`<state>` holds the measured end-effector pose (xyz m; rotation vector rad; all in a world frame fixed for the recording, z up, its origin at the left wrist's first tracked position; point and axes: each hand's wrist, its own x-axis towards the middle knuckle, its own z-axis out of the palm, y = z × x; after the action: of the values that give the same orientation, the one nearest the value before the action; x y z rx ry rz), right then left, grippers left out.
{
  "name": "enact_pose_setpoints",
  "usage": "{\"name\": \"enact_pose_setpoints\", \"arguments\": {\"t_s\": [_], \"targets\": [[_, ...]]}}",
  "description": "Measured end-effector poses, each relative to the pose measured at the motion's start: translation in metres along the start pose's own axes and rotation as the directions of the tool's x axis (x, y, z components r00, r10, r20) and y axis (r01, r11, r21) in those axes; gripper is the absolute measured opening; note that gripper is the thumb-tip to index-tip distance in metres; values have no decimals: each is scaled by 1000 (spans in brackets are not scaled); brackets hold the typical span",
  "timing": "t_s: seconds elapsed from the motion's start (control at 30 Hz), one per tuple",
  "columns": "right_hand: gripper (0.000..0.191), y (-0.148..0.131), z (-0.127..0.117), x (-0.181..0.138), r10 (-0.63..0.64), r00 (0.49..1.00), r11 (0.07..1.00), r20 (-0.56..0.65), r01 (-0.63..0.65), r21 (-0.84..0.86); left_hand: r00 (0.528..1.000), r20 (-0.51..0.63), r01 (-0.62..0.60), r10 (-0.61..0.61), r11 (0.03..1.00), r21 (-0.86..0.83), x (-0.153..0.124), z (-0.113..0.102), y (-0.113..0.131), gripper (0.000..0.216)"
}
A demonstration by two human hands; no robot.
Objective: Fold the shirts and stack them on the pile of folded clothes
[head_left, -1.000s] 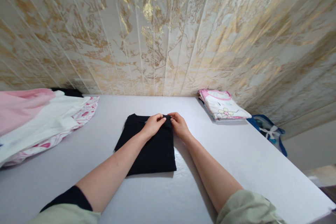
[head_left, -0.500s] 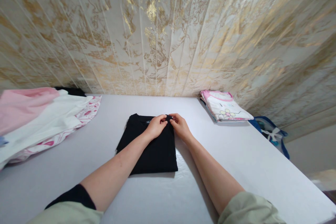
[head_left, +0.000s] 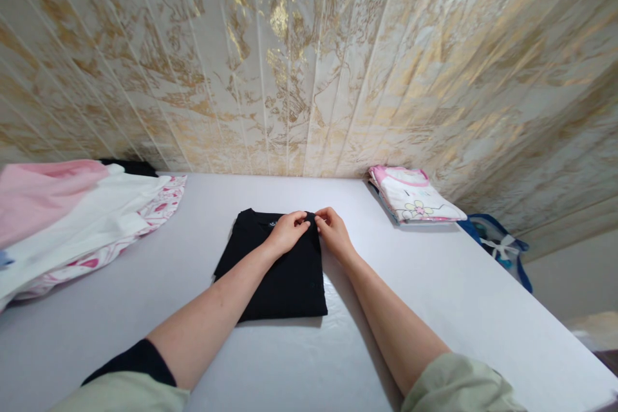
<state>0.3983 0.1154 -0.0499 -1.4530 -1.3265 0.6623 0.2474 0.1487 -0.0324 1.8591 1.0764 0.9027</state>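
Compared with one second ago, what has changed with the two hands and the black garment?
Nothing clearly moved. The left hand and the right hand stay together at the far right edge of the folded black garment, fingertips on the cloth; whether they pinch it is unclear. The garment, the table, the loose clothes at left and the folded white and pink garment at right are as before.
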Motion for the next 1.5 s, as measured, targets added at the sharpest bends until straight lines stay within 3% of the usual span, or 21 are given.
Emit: {"name": "enact_pose_setpoints", "arguments": {"t_s": [0.43,0.63,0.87,1.03,1.17,1.27,1.5], "targets": [[22,-4,0,-5,41,997,998,-67,-38,40,997,39,-74,70,992,104,0,1,-1,10],[22,-7,-1,-7,-89,993,974,-77,71,-216,995,7,-102,103,968,230,-4,5,-1,8],[26,-8,-1,-10,-156,985,940,-73,125,-317,987,-56,-126,153,935,330,-12,4,5,17],[25,-24,-1,-20,-230,971,879,-60,181,-442,985,-73,-119,154,928,353,-13,7,4,20],[20,-34,6,-29,-309,948,778,76,298,-553,987,-87,-99,136,935,341,-10,6,-1,22],[20,-30,12,-31,-282,937,702,208,349,-621,984,-112,-93,136,941,325,-10,5,-3,26],[38,-24,15,-35,-229,945,646,234,328,-690,972,-146,-132,183,945,300,-10,-1,10,26]]}}
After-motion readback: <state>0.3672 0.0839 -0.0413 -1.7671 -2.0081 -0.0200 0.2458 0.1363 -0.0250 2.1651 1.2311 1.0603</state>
